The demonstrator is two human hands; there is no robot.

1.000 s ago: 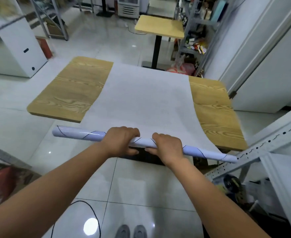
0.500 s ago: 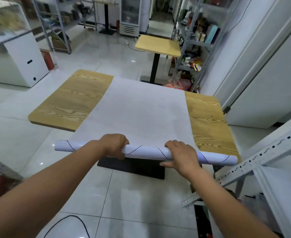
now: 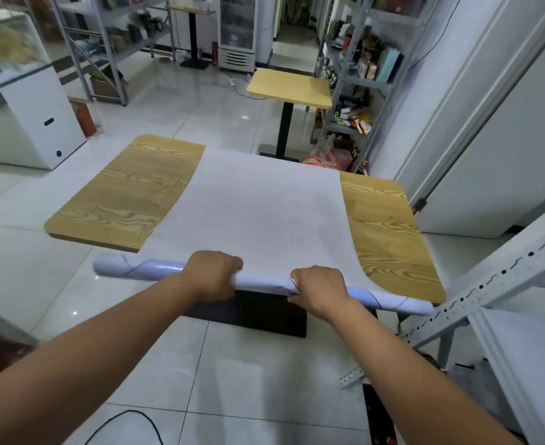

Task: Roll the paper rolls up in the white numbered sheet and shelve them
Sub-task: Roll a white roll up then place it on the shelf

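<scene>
Roll (image 3: 264, 282) is held by both hands: the left hand (image 3: 213, 276) and the right hand (image 3: 321, 289) each curl over its top, fingers wrapped round it, a little apart near its middle. It hangs crosswise just off the counter's (image 3: 129, 194) near edge, joined to the white sheet (image 3: 258, 203), which lies flat across the counter's middle. A metal rack (image 3: 477, 293) stands right of the counter.
</scene>
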